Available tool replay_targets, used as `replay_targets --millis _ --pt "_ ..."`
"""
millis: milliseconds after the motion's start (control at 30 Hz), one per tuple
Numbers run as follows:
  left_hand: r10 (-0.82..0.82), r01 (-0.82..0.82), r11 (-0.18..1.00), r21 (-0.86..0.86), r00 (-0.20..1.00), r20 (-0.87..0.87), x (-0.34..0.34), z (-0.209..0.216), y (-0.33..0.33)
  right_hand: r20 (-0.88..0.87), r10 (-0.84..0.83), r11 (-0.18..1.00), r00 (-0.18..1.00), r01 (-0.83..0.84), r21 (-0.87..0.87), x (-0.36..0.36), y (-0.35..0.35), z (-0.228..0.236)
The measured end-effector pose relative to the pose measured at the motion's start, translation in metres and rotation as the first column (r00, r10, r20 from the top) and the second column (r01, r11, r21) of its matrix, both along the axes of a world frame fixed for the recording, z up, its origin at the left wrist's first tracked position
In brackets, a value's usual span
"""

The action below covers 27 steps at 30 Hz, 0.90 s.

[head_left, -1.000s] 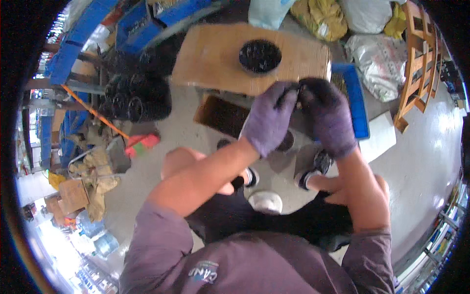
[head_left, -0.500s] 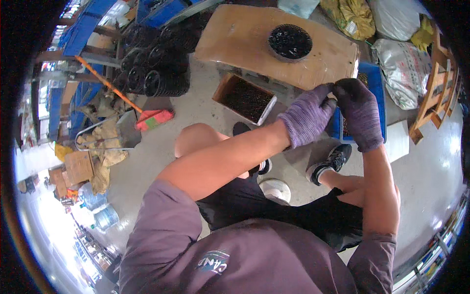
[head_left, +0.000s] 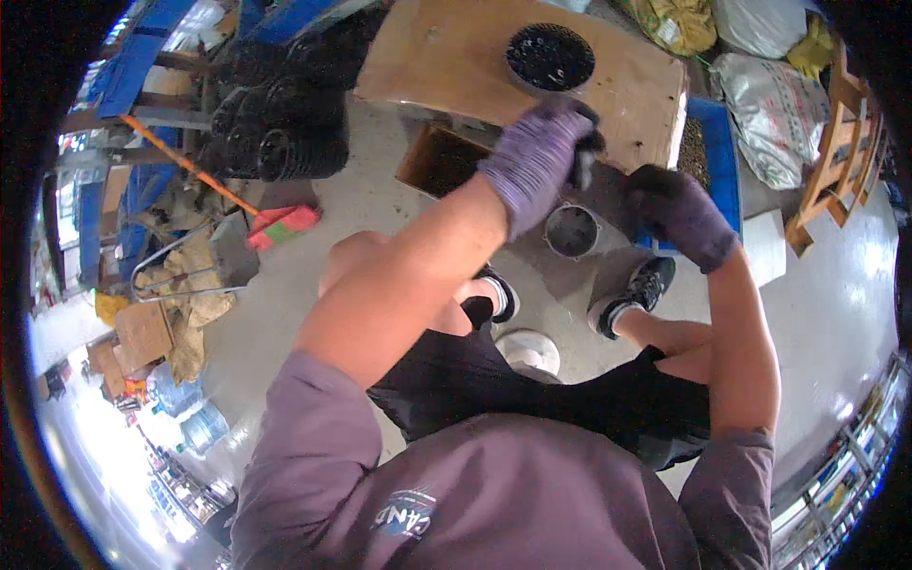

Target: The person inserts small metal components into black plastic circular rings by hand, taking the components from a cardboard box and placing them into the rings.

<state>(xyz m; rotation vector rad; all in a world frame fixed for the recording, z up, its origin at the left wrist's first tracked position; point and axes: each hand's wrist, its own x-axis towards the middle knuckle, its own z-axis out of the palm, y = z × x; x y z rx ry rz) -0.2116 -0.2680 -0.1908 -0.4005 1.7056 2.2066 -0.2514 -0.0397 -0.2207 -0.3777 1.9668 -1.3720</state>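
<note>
- Your left hand [head_left: 546, 157], in a purple knitted glove with black fingers, is raised over the near edge of the table, its fingers curled in; blur and the dark glove hide whether it grips anything, so you cannot tell.
- Your right hand [head_left: 682, 211], gloved alike, is well apart from the left, its fingers bent and pointing toward it; whether anything sits between them cannot be told.
- Just beyond your left hand, a round black mesh basket [head_left: 549, 57] holding small dark pieces rests on a broad brown cardboard surface [head_left: 437, 52].
- Between your hands and lower in view, a round dark-centred object with a pale rim [head_left: 572, 231] shows above the grey floor [head_left: 351, 204].
- Left of your left forearm, an open brown cardboard box [head_left: 418, 152] has dark contents, too dim to make out.
- By your right hand, partly behind it, a rectangular blue plastic crate [head_left: 728, 176] holds small brownish pieces.
- Farther right are a shiny silver-white sack [head_left: 771, 119] and a slatted wooden pallet [head_left: 836, 147].
- Far left, an orange-handled broom [head_left: 195, 171] with a red-and-green head leans near dark stacked round items [head_left: 275, 133].
</note>
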Motion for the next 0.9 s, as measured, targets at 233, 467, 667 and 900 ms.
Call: replay_targets --millis 233,467,667,900 --pt "0.123 -0.106 0.933 0.344 0.992 -0.028 -0.003 -0.017 0.012 0.01 0.361 0.896 0.933 -0.349 0.273 0.012 0.02 -0.093" --pt "0.034 -0.017 0.958 0.285 0.998 -0.053 -0.001 -0.013 0.007 0.215 0.058 0.964 0.975 -0.111 0.242 0.006 -0.002 -0.015" --pt "-0.215 0.066 0.874 -0.481 0.941 -0.261 -0.004 0.013 0.009 -0.842 0.345 0.935 0.415 -0.229 0.271 -0.017 0.016 0.035" --pt "-0.178 0.12 0.966 -0.228 0.951 -0.254 0.0 0.014 0.016 -0.31 -0.131 0.979 0.942 0.073 -0.192 0.0 0.004 0.062"
